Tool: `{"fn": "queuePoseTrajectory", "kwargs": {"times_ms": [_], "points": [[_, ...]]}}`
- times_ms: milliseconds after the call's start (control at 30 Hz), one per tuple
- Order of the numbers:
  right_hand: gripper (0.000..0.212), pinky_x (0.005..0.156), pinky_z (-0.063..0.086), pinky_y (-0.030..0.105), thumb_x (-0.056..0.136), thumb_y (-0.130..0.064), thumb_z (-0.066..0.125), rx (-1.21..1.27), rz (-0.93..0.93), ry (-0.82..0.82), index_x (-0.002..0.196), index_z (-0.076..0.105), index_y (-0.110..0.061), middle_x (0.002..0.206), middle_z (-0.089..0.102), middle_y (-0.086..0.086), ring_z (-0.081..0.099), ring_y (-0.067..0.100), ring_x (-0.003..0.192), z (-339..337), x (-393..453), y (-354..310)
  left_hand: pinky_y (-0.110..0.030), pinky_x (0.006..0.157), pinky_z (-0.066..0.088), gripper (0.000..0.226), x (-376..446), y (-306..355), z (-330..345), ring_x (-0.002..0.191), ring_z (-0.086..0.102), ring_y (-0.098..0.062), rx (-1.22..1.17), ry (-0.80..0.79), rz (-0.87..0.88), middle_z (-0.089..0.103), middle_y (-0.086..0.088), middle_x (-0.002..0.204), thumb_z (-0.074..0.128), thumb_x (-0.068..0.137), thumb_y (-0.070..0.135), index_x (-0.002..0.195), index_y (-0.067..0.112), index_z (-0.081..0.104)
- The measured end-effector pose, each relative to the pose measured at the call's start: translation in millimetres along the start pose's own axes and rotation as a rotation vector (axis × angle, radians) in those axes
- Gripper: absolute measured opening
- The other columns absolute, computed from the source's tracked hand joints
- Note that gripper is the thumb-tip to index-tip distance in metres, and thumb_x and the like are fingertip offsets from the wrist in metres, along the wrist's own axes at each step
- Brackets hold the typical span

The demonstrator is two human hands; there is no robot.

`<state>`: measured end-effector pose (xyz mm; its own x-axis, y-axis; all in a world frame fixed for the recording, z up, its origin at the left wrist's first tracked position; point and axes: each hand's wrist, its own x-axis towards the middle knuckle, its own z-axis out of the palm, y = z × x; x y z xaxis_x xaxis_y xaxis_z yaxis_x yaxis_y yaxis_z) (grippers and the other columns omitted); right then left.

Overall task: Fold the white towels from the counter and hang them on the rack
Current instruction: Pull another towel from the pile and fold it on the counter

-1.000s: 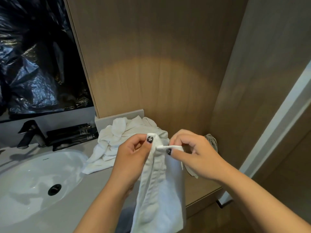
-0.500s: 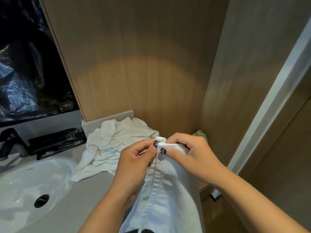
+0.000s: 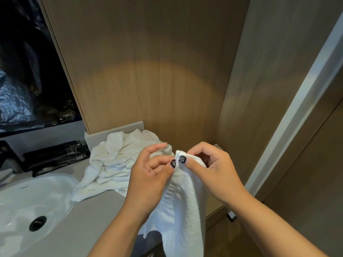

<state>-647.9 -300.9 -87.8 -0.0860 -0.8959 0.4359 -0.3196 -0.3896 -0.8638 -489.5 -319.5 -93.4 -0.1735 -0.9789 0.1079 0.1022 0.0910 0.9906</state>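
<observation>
Grey counter [image 3: 61, 236] carrying crumpled white towel pile [image 3: 115, 162] beside white oval sink [image 3: 27, 204]; left hand [image 3: 148, 179] and right hand [image 3: 209, 169] pinching hanging white terry towel [image 3: 183, 210] top edge, grips touching, above counter edge.

Wood-grain wall panels [image 3: 157, 71] fill the upper centre, lit by a warm arc of light. A dark mirror [image 3: 27, 71] sits upper left, above a white basin [image 3: 22, 197] in the grey counter [image 3: 89, 219]. A pale door frame [image 3: 300, 101] slants at right.

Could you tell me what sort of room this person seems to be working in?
Most likely a bathroom, perhaps a hotel's: a white basin set in a grey counter, a dark tap behind it, and crumpled white towels.
</observation>
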Motion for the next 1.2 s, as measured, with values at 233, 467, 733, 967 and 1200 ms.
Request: {"fn": "queuePoseTrajectory", "kwargs": {"times_ms": [233,467,733,967,1200], "points": [[0.025,0.090,0.046,0.016,0.088,-0.022,0.071,-0.096,0.067,-0.157,0.112,0.067,-0.029,0.113,0.060,-0.011,0.057,0.002,0.107,0,14,0,-0.029,0.077,0.059,0.029,3,2,-7,0.084,0.074,-0.021,-0.012,0.024,0.050,0.076,-0.005,0.088,0.067,0.087,-0.002,0.097,0.013,0.045],[0.003,0.078,0.049,0.032,0.093,-0.022,0.063,-0.216,0.000,-0.148,0.095,0.062,-0.022,0.092,0.063,-0.012,0.060,0.010,0.089,6,24,2,-0.034,0.084,0.055,0.017,14,-18,-5,0.090,0.068,-0.021,-0.025,0.053,0.070,0.072,-0.005,0.092,0.061,0.090,-0.004,0.091,0.012,0.056],[0.004,0.070,0.046,0.028,0.093,-0.017,0.062,-0.217,-0.103,-0.093,0.091,0.059,-0.019,0.085,0.063,-0.008,0.058,0.012,0.079,-1,62,-3,-0.013,0.077,0.048,0.041,9,-42,-2,0.094,0.060,-0.005,0.230,0.050,0.099,0.059,0.021,0.092,0.076,0.071,0.038,0.103,0.028,0.051],[0.003,0.070,0.048,0.029,0.092,-0.021,0.064,-0.275,-0.151,-0.217,0.091,0.062,-0.018,0.088,0.065,-0.007,0.059,0.011,0.080,4,92,-5,-0.016,0.081,0.048,0.035,21,-46,-5,0.102,0.060,-0.001,0.247,0.146,0.117,0.062,0.022,0.105,0.075,0.084,0.031,0.111,0.036,0.053],[0.008,0.072,0.053,0.040,0.090,-0.025,0.068,-0.285,-0.171,-0.327,0.089,0.064,-0.018,0.088,0.067,-0.005,0.061,0.015,0.081,-1,109,-9,-0.020,0.066,0.043,0.042,34,-43,-7,0.073,0.055,-0.013,0.203,0.044,0.198,0.062,-0.003,0.079,0.067,0.077,0.052,0.085,0.011,0.063]]}}
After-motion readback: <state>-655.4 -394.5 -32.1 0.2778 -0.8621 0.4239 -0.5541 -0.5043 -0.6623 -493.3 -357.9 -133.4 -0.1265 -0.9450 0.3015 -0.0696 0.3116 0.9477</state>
